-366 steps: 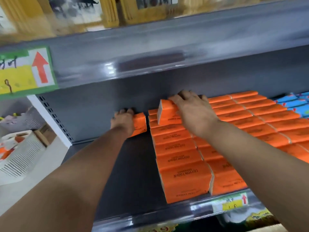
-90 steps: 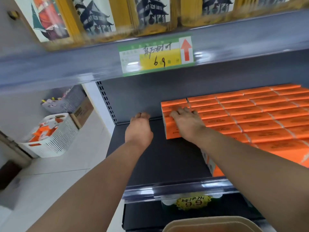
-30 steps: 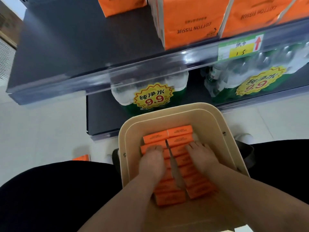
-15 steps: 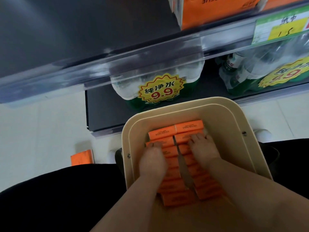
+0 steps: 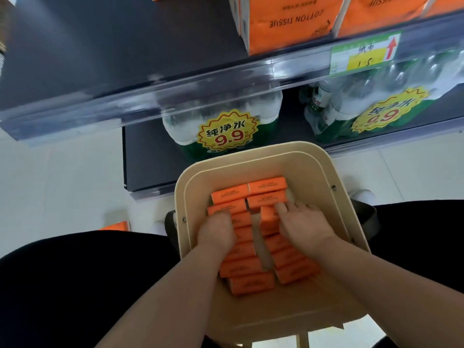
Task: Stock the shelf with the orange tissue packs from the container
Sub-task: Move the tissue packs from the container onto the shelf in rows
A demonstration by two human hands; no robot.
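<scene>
A beige container (image 5: 253,156) stands on the floor between my knees. It holds two columns of orange tissue packs (image 5: 267,185). My left hand (image 5: 217,233) presses on the left column, with its fingers curled down around a pack. My right hand (image 5: 305,222) grips a pack (image 5: 268,219) that is tipped up on edge out of the right column. The dark shelf (image 5: 113,46) above carries larger orange tissue packs (image 5: 288,23) on its right part. Its left part is bare.
Shrink-wrapped water bottles (image 5: 221,116) with yellow 9.9 stickers fill the bottom shelf just behind the container. A price tag (image 5: 364,55) hangs on the shelf's clear front rail. One orange pack (image 5: 115,226) lies on the white floor at the left.
My right hand has closed on a pack and tipped it up on edge, which opens a gap between the two columns. My left hand's fingers have curled deeper into the left column.
</scene>
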